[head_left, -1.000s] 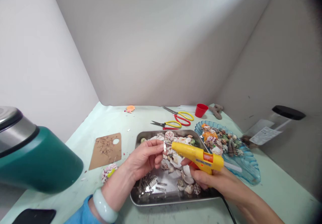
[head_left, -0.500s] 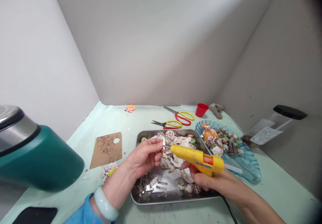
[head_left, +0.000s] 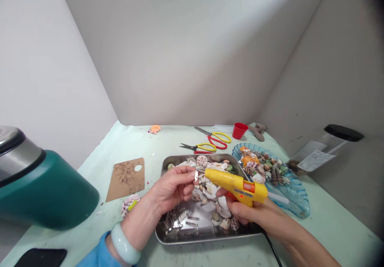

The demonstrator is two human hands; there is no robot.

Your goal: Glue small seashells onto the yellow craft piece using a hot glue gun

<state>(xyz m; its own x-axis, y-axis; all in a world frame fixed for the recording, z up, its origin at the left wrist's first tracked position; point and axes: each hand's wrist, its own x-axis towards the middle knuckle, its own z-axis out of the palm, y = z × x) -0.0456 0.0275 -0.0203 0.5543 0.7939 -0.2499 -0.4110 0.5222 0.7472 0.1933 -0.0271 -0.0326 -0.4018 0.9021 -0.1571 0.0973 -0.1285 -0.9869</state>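
Observation:
My left hand point(head_left: 171, 187) pinches a small metal hair clip point(head_left: 196, 175) between thumb and fingers, above a steel tray point(head_left: 192, 238). My right hand point(head_left: 255, 215) grips a yellow glue gun point(head_left: 237, 186), its nozzle touching the clip. The tray holds several seashells point(head_left: 211, 189) and a heap of metal clips point(head_left: 178, 221) in its near left corner. A pale bangle sits on my left wrist.
A blue glass dish point(head_left: 295, 201) of mixed shells lies right of the tray. Two pairs of scissors point(head_left: 210, 143) and a red cup point(head_left: 240, 131) are behind it. A brown card point(head_left: 126, 178), a shell flower point(head_left: 129, 203) and a teal kettle point(head_left: 42, 187) are at the left. Walls close in.
The glue gun's nozzle dipped slightly and came back up against the clip. Both hands stay almost where they were.

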